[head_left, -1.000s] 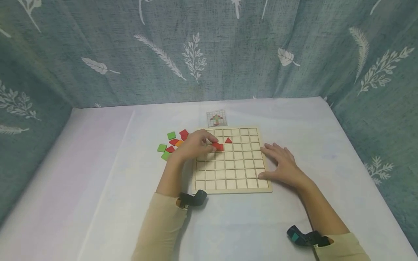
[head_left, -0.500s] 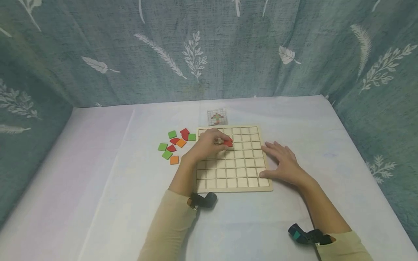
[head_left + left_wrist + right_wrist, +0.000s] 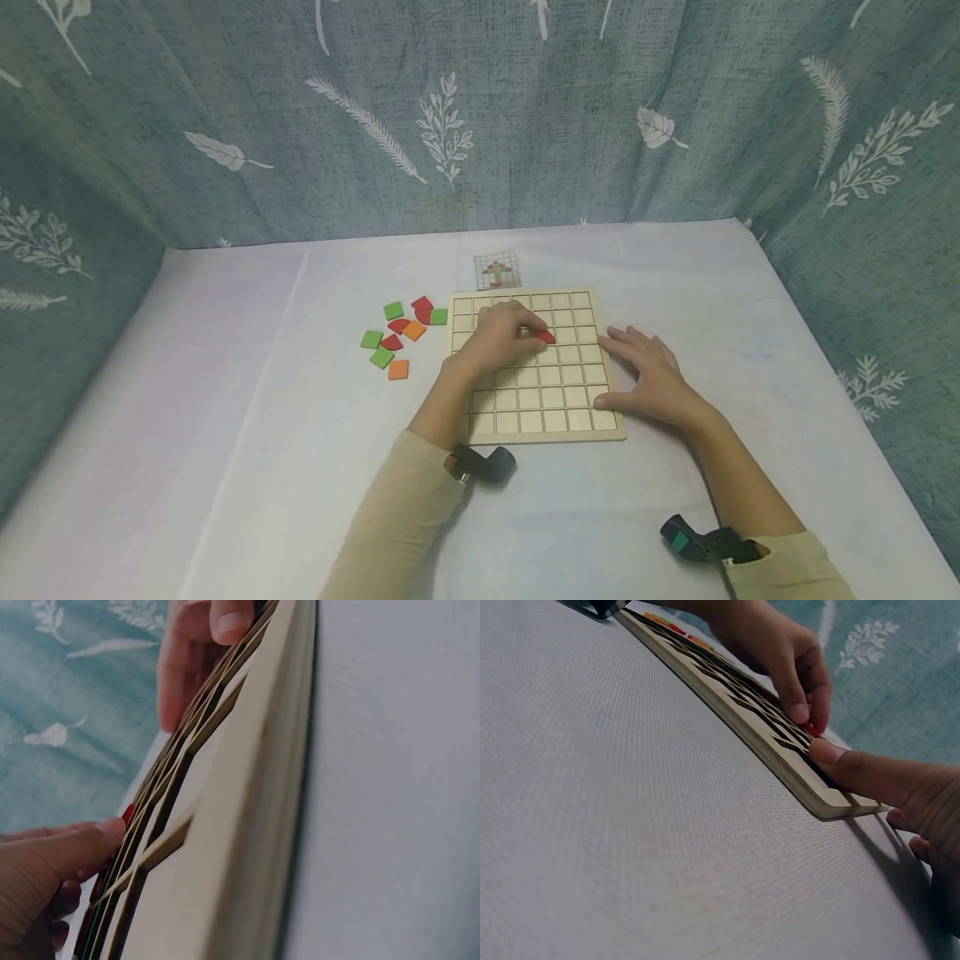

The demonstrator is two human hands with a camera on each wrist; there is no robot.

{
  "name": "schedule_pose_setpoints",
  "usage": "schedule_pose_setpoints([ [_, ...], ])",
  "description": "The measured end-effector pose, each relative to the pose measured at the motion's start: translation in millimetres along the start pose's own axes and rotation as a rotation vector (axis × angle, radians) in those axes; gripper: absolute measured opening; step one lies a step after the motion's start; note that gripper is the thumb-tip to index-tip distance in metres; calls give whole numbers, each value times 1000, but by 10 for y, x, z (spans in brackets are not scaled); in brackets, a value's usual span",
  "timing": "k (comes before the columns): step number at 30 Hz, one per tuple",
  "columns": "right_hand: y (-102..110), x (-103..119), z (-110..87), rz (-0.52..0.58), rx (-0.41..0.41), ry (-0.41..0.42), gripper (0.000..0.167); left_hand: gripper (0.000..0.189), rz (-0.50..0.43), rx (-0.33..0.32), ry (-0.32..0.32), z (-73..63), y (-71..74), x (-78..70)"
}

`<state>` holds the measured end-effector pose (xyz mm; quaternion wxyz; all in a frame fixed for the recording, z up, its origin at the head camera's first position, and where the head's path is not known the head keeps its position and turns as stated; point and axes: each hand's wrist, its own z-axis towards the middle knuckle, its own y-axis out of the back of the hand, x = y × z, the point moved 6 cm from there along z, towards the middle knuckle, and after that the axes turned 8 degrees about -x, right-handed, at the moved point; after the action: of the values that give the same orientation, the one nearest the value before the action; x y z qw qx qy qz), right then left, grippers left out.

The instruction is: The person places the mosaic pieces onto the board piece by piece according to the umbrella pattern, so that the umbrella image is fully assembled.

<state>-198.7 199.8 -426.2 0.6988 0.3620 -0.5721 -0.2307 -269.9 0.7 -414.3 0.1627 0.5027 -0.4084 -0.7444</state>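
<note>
My left hand (image 3: 501, 337) pinches a red piece with a curved edge (image 3: 549, 337) between thumb and fingertips, over the wooden grid board (image 3: 536, 438). In the left wrist view a sliver of the red piece (image 3: 128, 814) shows at the thumb tip, low against the grid; whether it lies in a cell I cannot tell. My right hand (image 3: 651, 382) rests spread along the board's right edge, and in the right wrist view its thumb lies on the frame (image 3: 826, 799). Fingers of the left hand hide some of the upper cells.
Left of the board lie several loose tiles: green squares (image 3: 372, 339), orange squares (image 3: 398, 369) and red pieces (image 3: 392, 342). A small pattern card (image 3: 497, 270) with a grid and a red-and-green figure lies behind the board. A patterned curtain (image 3: 480, 125) hangs behind the white-covered table (image 3: 300, 500).
My left hand has slid right across the board with the red piece. A red triangle visible on the board one second ago is now hidden. The right hand stays at the board's edge.
</note>
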Motion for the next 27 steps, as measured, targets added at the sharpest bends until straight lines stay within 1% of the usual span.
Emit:
schedule_pose_setpoints([
  [4,-10,3,1,-3,-1,7,90,21,31,6,5,15,-5,-13],
  [9,-12,7,3,-9,2,1,90,22,81,29,29,44,0,-32],
  [13,-13,4,5,-9,3,-1,90,24,89,23,46,38,8,-47],
  [20,-17,7,2,-17,-3,-2,91,38,68,-48,89,-31,93,-35],
  [24,-21,1,-3,-15,-8,1,91,38,31,-69,124,-85,149,22],
  [27,-20,-4,-6,-18,-9,1,91,34,1,-77,137,-129,203,58],
])
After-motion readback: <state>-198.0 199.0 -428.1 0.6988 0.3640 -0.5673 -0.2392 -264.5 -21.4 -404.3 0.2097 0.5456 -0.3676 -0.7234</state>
